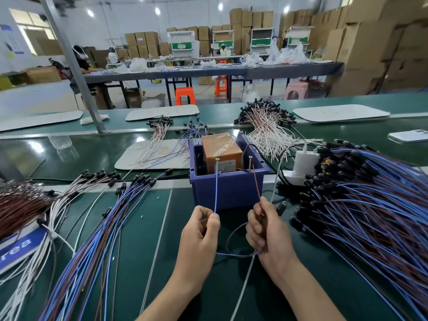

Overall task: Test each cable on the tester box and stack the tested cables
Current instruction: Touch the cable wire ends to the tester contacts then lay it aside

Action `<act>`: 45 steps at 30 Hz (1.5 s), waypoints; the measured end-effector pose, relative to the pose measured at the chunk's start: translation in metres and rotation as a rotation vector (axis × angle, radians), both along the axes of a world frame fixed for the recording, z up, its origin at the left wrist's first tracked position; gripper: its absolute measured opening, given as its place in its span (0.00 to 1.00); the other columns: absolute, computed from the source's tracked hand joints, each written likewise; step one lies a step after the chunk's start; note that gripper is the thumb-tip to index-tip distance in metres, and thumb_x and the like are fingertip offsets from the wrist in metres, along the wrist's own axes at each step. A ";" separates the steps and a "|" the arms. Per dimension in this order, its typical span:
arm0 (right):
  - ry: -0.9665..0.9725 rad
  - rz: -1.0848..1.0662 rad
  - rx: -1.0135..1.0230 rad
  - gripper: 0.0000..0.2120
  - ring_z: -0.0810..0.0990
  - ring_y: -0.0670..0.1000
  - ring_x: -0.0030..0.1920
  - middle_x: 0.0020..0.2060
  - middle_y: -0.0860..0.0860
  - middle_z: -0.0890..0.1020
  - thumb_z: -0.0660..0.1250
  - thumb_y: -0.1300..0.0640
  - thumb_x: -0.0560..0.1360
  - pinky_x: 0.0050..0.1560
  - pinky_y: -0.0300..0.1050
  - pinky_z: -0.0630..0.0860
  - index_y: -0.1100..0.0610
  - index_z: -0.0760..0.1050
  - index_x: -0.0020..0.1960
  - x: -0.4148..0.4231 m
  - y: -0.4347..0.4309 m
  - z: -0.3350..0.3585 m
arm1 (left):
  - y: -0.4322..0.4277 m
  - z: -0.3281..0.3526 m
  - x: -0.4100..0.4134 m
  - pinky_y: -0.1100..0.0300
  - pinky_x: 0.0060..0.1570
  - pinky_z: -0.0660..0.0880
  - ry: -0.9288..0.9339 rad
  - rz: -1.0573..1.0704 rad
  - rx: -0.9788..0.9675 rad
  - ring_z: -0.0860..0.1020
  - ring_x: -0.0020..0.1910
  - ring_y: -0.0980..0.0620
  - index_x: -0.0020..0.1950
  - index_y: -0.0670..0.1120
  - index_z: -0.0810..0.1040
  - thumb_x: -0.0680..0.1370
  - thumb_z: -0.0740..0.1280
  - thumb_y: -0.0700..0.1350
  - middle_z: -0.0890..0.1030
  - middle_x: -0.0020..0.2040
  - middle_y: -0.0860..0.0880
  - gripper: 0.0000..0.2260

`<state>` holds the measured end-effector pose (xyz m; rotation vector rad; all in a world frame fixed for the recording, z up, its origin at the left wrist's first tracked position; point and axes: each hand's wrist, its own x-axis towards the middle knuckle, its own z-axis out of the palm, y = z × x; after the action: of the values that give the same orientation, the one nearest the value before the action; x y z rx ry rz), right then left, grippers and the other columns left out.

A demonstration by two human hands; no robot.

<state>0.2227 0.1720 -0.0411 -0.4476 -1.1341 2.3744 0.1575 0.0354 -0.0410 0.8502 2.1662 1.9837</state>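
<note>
At a green conveyor surface [148, 205] in a packing hall, a worker held one cable [236, 254] up to the tester box [220, 149], which sat in a purple bin [228, 193] at 12 o'clock from the hands. The left hand [199, 230] had its grip pinched tight on the blue lead [215, 188], whose tip met the left screw [217, 159]. The right hand [266, 228] had its grip curled round the brown lead [256, 181], its tip just beside the right screw [250, 156].

Judging by the piles, the job was partly done: neat rows of cables [92, 216] lay fanned at 9 o'clock, seemingly tested, while a large tangled heap [370, 205] at 3 o'clock appeared to be waiting. White cables [266, 126] lay at 1 o'clock, a phone [410, 135] at 2. Beyond stood a second long surface [208, 71], orange stools [185, 96] and stacked cardboard boxes [370, 42].
</note>
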 end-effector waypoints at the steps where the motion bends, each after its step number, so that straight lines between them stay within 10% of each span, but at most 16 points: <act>1: -0.001 -0.001 -0.001 0.19 0.56 0.46 0.18 0.24 0.50 0.64 0.58 0.48 0.83 0.17 0.38 0.53 0.54 0.68 0.36 0.000 0.000 0.000 | 0.000 0.000 0.000 0.60 0.29 0.63 0.000 0.000 -0.002 0.63 0.29 0.54 0.39 0.54 0.70 0.78 0.60 0.53 0.66 0.29 0.55 0.09; 45: 0.013 -0.003 0.005 0.19 0.57 0.45 0.17 0.23 0.50 0.64 0.59 0.48 0.83 0.17 0.35 0.53 0.54 0.69 0.35 -0.004 0.001 -0.003 | 0.002 -0.005 -0.004 0.57 0.29 0.62 -0.008 0.002 -0.014 0.62 0.29 0.54 0.38 0.56 0.70 0.79 0.61 0.52 0.65 0.28 0.55 0.09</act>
<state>0.2188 0.1731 -0.0438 -0.4307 -1.1329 2.3683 0.1535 0.0371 -0.0457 0.8373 2.1754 1.9671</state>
